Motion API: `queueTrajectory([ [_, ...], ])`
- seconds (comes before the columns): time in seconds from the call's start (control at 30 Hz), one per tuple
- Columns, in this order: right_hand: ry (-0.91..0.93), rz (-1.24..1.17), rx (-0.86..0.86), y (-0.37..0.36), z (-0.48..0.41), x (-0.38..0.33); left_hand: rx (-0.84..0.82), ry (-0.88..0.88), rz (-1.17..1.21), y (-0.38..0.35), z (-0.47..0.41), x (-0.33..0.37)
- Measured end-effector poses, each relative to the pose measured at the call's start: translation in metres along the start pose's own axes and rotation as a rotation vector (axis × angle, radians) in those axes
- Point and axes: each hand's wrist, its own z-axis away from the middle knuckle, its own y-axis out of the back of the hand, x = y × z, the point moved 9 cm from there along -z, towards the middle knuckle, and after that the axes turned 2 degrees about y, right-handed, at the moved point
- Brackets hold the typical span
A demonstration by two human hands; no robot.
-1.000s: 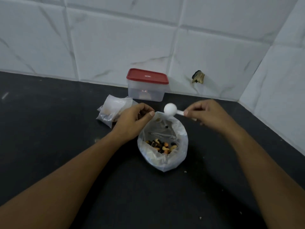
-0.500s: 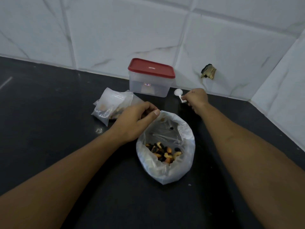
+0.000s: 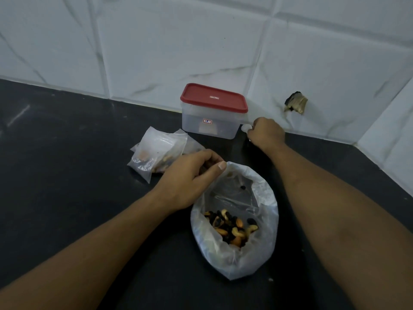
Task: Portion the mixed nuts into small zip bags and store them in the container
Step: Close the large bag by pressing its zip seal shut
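A large clear plastic bag [image 3: 263, 260] stands open on the black counter with mixed nuts [image 3: 232, 227] in its bottom. My left hand [image 3: 190, 182] pinches the bag's far rim between thumb and fingers. My right hand [image 3: 266, 134] is far back beside the container, curled round a small white scoop [image 3: 245, 127] whose bowl peeks out at the fingers. The clear container [image 3: 210, 124] with a red lid stands shut against the wall. Small filled zip bags [image 3: 156, 153] lie in a pile left of it.
The black counter [image 3: 67, 175] runs to a white tiled wall [image 3: 178, 41] at the back and right. A broken hole [image 3: 296, 102] shows in the tile right of the container.
My right hand has carried the white scoop from above the bag's mouth back to the counter beside the container. My left hand keeps its hold on the bag's rim.
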Motion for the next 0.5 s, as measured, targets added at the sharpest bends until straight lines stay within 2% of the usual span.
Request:
queueTrajectory([
  [0.2, -0.060, -0.008, -0.025, -0.005, -0.007, 0.006, -0.003, -0.007, 0.005, 0.000, 0.000, -0.001],
  [0.43, -0.283, -0.296, -0.073, -0.004, -0.008, 0.037, -0.004, -0.030, -0.027, 0.000, -0.003, -0.001],
  [0.5, -0.296, -0.360, -0.067, 0.008, 0.002, 0.039, -0.002, -0.035, -0.038, 0.001, -0.003, 0.000],
])
